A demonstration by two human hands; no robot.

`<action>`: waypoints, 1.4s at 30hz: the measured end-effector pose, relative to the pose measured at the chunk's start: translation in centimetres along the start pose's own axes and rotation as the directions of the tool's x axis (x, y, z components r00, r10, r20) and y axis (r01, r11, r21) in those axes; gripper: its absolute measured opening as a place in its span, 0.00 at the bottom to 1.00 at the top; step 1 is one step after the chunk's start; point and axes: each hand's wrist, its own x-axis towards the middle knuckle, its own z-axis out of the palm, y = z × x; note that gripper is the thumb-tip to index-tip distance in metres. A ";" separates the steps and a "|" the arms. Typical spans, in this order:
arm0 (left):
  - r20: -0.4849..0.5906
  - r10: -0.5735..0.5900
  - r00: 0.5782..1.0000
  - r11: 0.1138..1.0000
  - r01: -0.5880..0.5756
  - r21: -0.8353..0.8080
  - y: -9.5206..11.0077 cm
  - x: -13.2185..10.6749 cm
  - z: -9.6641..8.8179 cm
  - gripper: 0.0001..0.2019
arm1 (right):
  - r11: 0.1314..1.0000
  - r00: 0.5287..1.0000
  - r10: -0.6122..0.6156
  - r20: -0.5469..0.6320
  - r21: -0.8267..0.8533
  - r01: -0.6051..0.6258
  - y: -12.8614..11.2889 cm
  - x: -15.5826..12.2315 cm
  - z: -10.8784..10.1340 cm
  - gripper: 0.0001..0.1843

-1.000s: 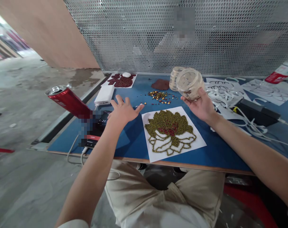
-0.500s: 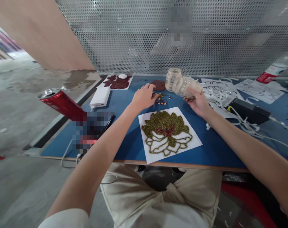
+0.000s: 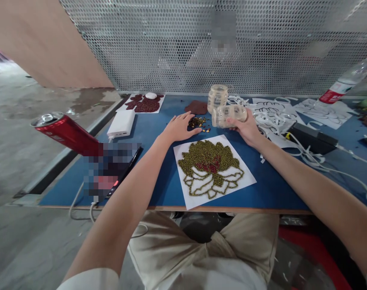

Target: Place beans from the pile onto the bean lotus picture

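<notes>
My left hand (image 3: 180, 128) rests on the table with thumb and fingers apart, curved beside a small heap of mixed beans (image 3: 199, 122). Nothing shows in its grip. In my right hand (image 3: 247, 128) is a clear plastic jar (image 3: 225, 116), tipped on its side with its mouth toward the heap. Just behind it a second clear jar (image 3: 217, 98) stands upright. Nearer to me lies a white sheet with a flower picture (image 3: 212, 167) made of green and dark red beans; its lower petals are outlined with white inside.
A red can (image 3: 68, 133) and a phone (image 3: 123, 161) are at the left, near a white power bank (image 3: 121, 123). Behind is a red bean picture (image 3: 144, 104). Paper strips (image 3: 270, 121), a black adapter (image 3: 312, 137) with cables and a bottle (image 3: 337, 88) occupy the right.
My right hand has drawn the held jar slightly left, its mouth now lower and nearer the beans. The fingers of my left hand have flattened and spread along the heap. The view has shifted slightly.
</notes>
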 end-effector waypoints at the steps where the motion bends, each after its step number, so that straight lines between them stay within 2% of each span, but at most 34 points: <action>1: 0.001 0.008 1.000 1.000 -0.008 0.005 0.0 -0.1 0.0 0.47 | 1.000 1.000 -0.011 0.009 -0.020 0.011 0.2 0.1 0.1 0.46; 8: 0.005 0.066 0.998 0.998 -0.066 -0.008 0.5 -0.2 0.2 0.45 | 0.954 0.974 -0.228 0.013 -0.196 0.226 2.0 1.4 1.6 0.57; 12: 0.022 0.147 0.989 0.989 -0.147 0.011 1.4 0.0 0.0 0.37 | 0.931 0.957 -0.279 0.079 -0.223 0.290 2.2 1.9 1.5 0.58; 17: 0.045 0.237 0.970 0.971 -0.239 0.031 2.0 0.3 0.2 0.32 | 0.912 0.946 -0.303 0.112 -0.255 0.322 1.5 1.6 1.4 0.60; 23: 0.058 0.234 0.971 0.970 -0.237 0.049 1.9 0.4 0.4 0.29 | 0.896 0.923 -0.338 0.182 -0.238 0.375 0.9 1.4 1.6 0.58; 32: 0.070 0.230 0.971 0.972 -0.233 0.041 2.1 0.4 0.4 0.26 | 0.856 0.890 -0.391 0.235 -0.262 0.446 1.6 2.1 1.3 0.64; 37: 0.068 0.240 0.968 0.970 -0.242 0.022 2.1 0.4 0.4 0.26 | 0.834 0.893 -0.375 0.248 -0.331 0.442 1.2 2.0 1.3 0.67; 42: 0.072 0.258 0.964 0.966 -0.258 0.002 2.0 0.4 0.4 0.27 | 0.820 0.891 -0.359 0.277 -0.363 0.443 1.1 1.7 1.2 0.66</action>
